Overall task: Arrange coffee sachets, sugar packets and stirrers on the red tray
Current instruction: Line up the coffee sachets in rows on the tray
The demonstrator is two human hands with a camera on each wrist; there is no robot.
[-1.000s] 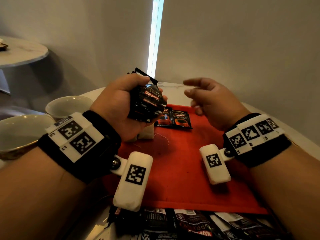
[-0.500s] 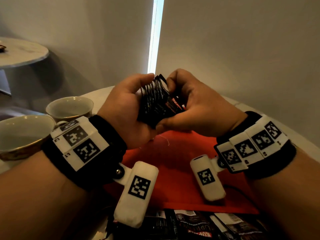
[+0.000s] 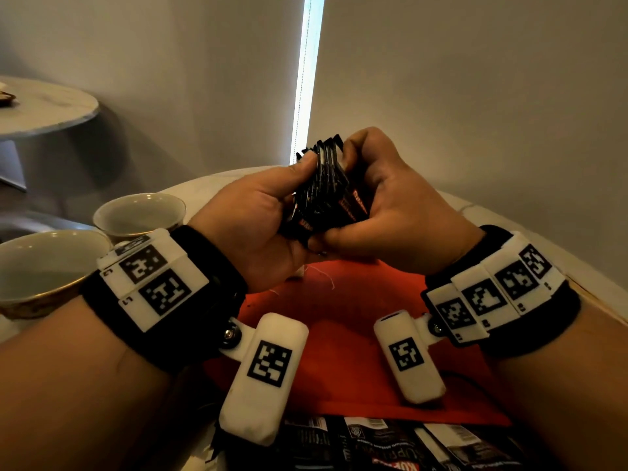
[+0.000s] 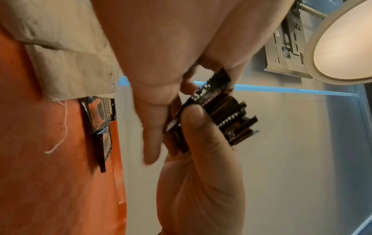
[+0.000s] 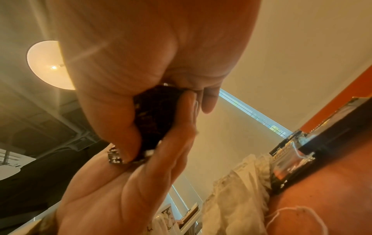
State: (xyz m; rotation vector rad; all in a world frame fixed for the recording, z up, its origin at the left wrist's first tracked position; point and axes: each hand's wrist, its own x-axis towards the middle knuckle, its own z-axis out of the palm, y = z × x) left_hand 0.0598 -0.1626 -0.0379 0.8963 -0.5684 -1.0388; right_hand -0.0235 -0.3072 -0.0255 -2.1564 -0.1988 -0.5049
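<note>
Head view, change: a second ago the right hand (image 3: pixel 390 212) hung free over the red tray (image 3: pixel 343 334); half a second ago it had joined the left hand (image 3: pixel 251 229) on the stack of coffee sachets (image 3: pixel 324 195), and both clasp it now, at 12 o'clock above the tray.
Head view, meaning: likely the right hand is peeling off the next sachet to lay down.
Head view, surroundings: two cups (image 3: pixel 139 212) at 9 o'clock; loose sachets (image 3: pixel 390 443) at 6 o'clock, beyond the tray's near edge.
Left wrist view, grip: thumb pressed on the fanned stack (image 4: pixel 217 111); two placed sachets (image 4: pixel 100 120) lie on the tray at 9 o'clock.
Left wrist view, writing: "UPREM" legible on a placed sachet.
Right wrist view, grip: fingers (image 5: pixel 112 120) curled round the dark stack (image 5: pixel 155 120); print unreadable.
</note>
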